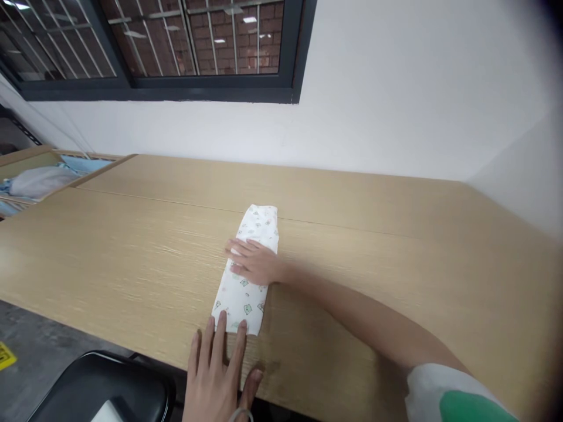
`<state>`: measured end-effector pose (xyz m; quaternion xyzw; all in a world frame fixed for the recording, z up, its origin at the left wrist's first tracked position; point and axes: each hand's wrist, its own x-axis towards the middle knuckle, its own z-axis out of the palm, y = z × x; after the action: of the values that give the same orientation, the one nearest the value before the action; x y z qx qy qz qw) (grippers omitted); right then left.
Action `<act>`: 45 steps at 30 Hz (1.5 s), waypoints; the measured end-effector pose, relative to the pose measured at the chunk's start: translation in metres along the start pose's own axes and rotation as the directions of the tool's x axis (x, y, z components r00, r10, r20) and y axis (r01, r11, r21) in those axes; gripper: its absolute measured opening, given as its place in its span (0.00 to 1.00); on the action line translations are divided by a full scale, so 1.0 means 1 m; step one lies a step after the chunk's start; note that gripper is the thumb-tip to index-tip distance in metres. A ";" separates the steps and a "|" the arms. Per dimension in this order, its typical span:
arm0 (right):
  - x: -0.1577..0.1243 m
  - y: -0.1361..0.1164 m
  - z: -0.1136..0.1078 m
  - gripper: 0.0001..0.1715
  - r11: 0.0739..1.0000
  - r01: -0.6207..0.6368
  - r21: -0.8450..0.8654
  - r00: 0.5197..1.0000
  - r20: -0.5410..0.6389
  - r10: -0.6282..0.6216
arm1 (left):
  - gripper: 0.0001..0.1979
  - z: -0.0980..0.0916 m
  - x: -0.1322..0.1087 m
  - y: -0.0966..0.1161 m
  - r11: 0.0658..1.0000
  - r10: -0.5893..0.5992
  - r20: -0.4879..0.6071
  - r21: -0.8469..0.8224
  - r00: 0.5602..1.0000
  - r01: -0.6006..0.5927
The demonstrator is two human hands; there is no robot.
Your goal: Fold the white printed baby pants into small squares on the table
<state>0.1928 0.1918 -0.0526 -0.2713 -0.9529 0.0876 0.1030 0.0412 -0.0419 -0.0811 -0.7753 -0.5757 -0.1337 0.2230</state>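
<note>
A white cloth (240,293) with small printed figures lies folded into a long narrow strip on the wooden table. Across its middle rests my right hand (255,262), palm down with the fingers stretched to the left, slightly blurred. My left hand (215,369) is at the near end of the cloth, fingers spread, with the fingertips touching or just over its lower edge. Neither hand grips anything. Part of the cloth is hidden under the right hand.
The light wooden table (132,252) reaches back to a white wall under a barred window (197,41). At the far left stands a wooden crib-like box (101,170) with blue and white fabric inside. A black chair (105,381) is by the near edge.
</note>
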 end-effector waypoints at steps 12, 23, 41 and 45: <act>0.036 0.118 -0.035 0.46 0.949 -0.308 -0.069 0.948 0.066 0.312 | 0.35 -0.003 0.001 -0.001 0.996 -0.052 0.020 -0.068 0.998 0.054; 0.033 0.115 -0.038 0.38 0.952 -0.199 -0.232 0.977 0.031 0.212 | 0.29 -0.015 0.009 0.011 0.980 -0.022 -0.089 -0.201 0.996 0.003; -0.146 -0.122 -0.085 0.36 0.938 0.056 0.343 0.964 0.225 -0.140 | 0.12 -0.068 0.043 -0.037 0.596 0.432 -0.049 -0.734 0.901 -0.326; -0.152 -0.126 -0.100 0.17 0.947 -0.071 0.313 0.978 0.209 0.004 | 0.12 -0.072 0.060 -0.044 0.479 0.308 0.012 -0.866 0.951 -0.144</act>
<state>0.2800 0.0159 0.0490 -0.2586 -0.9264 0.2699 0.0446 0.0212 -0.0181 0.0177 -0.8606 -0.3429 -0.3043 -0.2218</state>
